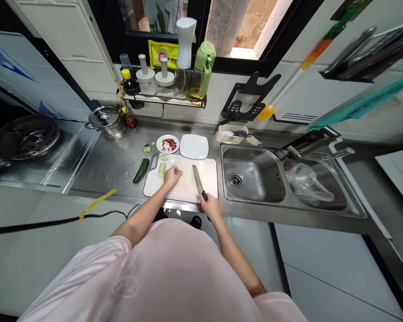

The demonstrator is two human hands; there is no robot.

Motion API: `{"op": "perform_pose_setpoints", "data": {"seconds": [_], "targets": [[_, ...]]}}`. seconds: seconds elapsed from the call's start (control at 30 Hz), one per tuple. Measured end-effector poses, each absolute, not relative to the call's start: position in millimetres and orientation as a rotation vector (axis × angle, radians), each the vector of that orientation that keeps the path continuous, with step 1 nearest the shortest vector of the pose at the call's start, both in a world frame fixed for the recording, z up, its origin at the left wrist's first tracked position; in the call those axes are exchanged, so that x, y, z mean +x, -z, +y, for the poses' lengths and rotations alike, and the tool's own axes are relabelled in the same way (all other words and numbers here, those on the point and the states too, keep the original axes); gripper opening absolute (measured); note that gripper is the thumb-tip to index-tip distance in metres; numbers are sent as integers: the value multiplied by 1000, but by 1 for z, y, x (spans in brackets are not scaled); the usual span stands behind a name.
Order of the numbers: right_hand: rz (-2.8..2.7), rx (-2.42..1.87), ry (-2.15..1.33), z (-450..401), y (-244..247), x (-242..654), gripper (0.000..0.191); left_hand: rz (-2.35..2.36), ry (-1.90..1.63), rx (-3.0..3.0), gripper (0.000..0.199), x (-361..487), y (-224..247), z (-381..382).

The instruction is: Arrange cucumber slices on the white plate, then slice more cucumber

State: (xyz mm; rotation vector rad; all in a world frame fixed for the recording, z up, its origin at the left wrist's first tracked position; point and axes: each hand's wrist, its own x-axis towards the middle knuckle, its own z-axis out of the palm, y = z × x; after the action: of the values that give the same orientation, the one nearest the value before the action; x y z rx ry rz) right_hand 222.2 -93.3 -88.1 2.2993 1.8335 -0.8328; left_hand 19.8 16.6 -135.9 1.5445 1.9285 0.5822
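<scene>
My right hand (211, 206) grips the black handle of a kitchen knife (197, 178), its blade pointing away from me over the right part of a white cutting board (188, 190). Over the middle of the board, my left hand (172, 177) is closed, its fingertips pinching a cucumber slice (181, 173); whether more slices lie under the fingers is hidden. Left of that hand lies a row of overlapping cucumber slices (161, 170), with a few more slices (164, 157) behind it. A piece of dark green cucumber (141, 171) rests on the steel counter, left of the board.
Behind the board stand a plate of chopped red pieces (159, 144) and a white plate (194, 146). Cucumber scraps (147, 148) lie nearby. To the right is a double sink (255, 179), a plastic bag (307, 183) in its far basin. A steel pot (108, 120) stands back left.
</scene>
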Motion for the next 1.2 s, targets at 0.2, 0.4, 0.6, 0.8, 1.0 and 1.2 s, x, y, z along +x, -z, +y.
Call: {"op": "perform_pose_setpoints", "data": {"seconds": [0.2, 0.4, 0.6, 0.8, 1.0, 1.2], "targets": [[1871, 2301, 844, -91, 97, 225, 50, 1969, -607, 1525, 9, 6, 134, -8], [1891, 2269, 829, -90, 102, 228, 42, 2045, -577, 1556, 10, -12, 131, -29], [1863, 2281, 820, -89, 100, 227, 42, 2131, -632, 1563, 13, -27, 132, -35], [1842, 2282, 841, -88, 100, 228, 41, 2266, -636, 1515, 14, -35, 133, -33], [1830, 2271, 850, -88, 100, 228, 42, 2350, -578, 1504, 14, -39, 132, -34], [1831, 2264, 845, -87, 98, 227, 41, 2406, -481, 1556, 14, -42, 129, -37]]}}
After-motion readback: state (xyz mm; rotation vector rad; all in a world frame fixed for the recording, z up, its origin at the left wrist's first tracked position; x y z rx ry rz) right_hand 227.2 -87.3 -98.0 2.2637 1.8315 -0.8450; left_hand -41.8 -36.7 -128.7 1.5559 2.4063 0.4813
